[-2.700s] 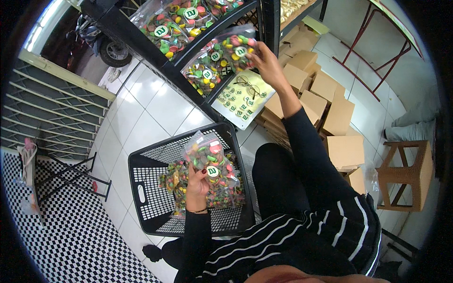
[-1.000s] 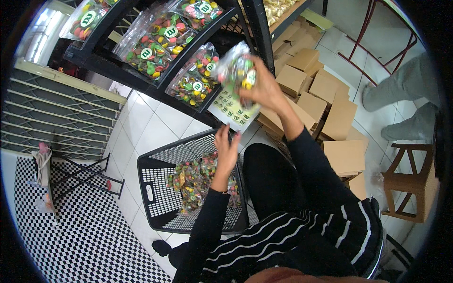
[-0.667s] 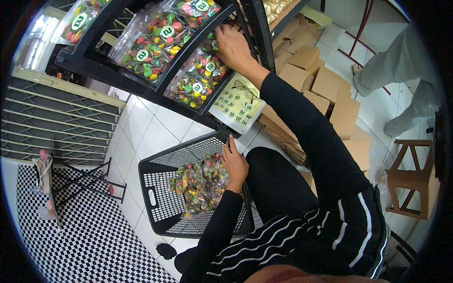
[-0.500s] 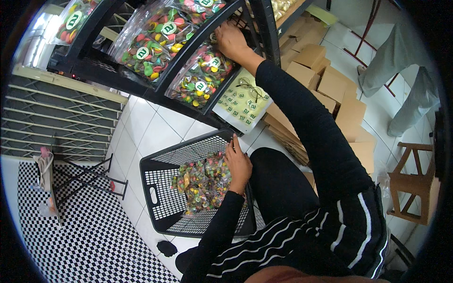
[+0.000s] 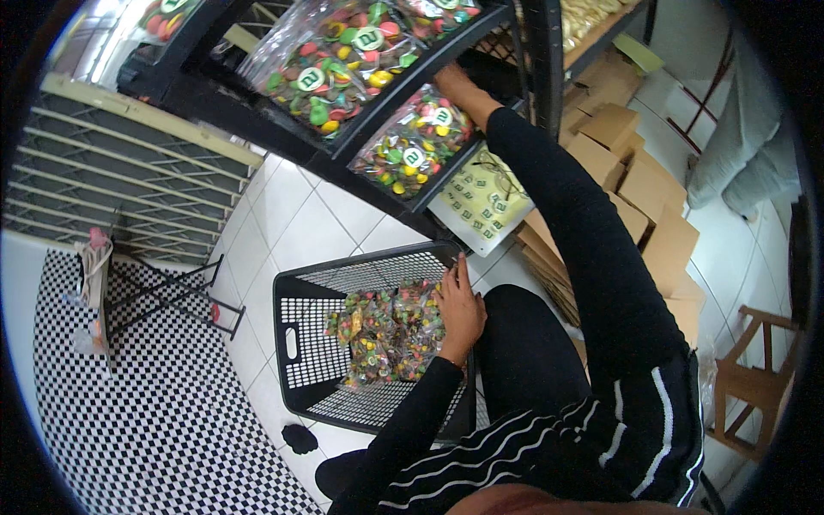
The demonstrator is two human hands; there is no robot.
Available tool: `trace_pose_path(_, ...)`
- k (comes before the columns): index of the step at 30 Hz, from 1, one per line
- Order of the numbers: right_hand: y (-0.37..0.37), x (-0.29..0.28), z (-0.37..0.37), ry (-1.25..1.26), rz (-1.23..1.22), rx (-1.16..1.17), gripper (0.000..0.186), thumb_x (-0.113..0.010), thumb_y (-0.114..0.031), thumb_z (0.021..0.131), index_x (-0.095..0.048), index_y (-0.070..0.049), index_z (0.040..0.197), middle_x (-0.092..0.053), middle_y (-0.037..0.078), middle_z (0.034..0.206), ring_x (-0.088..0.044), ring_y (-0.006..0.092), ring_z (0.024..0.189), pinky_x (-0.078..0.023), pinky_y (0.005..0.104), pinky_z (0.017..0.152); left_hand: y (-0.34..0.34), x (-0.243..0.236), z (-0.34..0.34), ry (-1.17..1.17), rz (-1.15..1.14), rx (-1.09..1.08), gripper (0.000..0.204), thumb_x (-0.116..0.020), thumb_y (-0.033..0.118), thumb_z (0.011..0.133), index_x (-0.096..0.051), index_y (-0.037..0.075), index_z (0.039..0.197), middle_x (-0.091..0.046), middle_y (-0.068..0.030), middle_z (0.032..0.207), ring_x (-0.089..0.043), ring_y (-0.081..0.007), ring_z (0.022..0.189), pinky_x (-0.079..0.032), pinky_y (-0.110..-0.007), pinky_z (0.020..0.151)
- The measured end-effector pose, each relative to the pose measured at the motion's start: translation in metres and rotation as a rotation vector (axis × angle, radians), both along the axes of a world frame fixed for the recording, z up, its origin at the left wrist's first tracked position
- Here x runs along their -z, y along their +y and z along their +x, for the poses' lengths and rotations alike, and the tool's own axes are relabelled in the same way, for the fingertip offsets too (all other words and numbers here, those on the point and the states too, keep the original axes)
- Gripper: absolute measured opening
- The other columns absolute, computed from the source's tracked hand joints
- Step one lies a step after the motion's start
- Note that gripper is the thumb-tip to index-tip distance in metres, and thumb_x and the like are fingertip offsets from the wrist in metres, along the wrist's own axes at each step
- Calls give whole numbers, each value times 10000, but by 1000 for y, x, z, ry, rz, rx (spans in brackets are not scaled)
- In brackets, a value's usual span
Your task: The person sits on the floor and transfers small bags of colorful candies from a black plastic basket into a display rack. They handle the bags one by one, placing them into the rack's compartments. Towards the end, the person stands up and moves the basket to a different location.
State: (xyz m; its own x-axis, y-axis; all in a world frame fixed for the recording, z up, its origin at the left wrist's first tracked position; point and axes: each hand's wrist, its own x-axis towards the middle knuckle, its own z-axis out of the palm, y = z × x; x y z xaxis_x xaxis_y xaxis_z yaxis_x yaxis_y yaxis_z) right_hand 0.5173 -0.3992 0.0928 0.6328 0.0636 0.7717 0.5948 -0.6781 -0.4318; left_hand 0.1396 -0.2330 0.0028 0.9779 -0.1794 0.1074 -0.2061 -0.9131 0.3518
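Along the upper part of my view, the black rack [image 5: 333, 163] is standing largest, and my right hand [image 5: 455, 83], a second after carrying a bag in the open, is now reaching into its lower shelf [image 5: 442, 183]; I'm judging that bag is being settled there. That hand's fingers are hiding, so I can't tell how open they are or what they're holding. On the tiled floor [image 5: 318, 227], the black crate [image 5: 365, 260] is holding a heap of sweet bags [image 5: 386, 335], lying with no common direction. My left hand [image 5: 462, 313] is resting at its right rim, fingers loosely spread, gripping no bag. On that shelf, the front bag [image 5: 402, 167] is turning its round label [image 5: 414, 158] toward me, its long axis seemingly slanting, clear end pointing up-left.
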Motion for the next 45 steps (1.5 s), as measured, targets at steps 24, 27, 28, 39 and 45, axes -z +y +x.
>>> trace_pose_path(24,-12,4,-20,363,-174,139,248,-628,-90,734,-645,3,963,-645,240,944,-645,387,852,-538,433,731,-1,5,2,105,-21,14,867,-631,33,727,-152,41,1449,-374,-267,1307,-366,-409,1229,-247,-564,1019)
trace_pose_path(27,-22,26,7,317,-93,112,261,-634,-213,735,-654,-65,949,-661,180,889,-633,356,858,-505,430,765,-4,6,4,100,-18,36,879,-641,29,720,-150,38,1449,-372,-268,1303,-368,-411,1219,-240,-533,1031)
trace_pose_path(28,-17,18,0,343,-69,62,280,-648,-228,723,-657,-63,948,-661,182,890,-633,351,867,-502,428,771,-2,5,3,102,-20,26,880,-642,27,718,-152,37,1449,-372,-269,1302,-369,-412,1215,-238,-521,1035)
trace_pose_path(39,-31,12,-1,549,105,-87,300,-520,-233,812,-674,-31,971,-650,210,937,-621,340,862,-487,422,780,-7,5,5,92,-32,27,845,-621,23,723,-177,35,1441,-403,-224,1267,-397,-382,1192,-268,-511,1011)
trace_pose_path(45,-46,-8,-66,450,216,47,277,-526,-177,854,-631,-14,1052,-645,191,1004,-608,309,911,-462,369,827,6,12,5,-16,-80,5,776,-566,3,733,-226,45,1430,-409,-221,1262,-395,-376,1204,-299,-552,973)
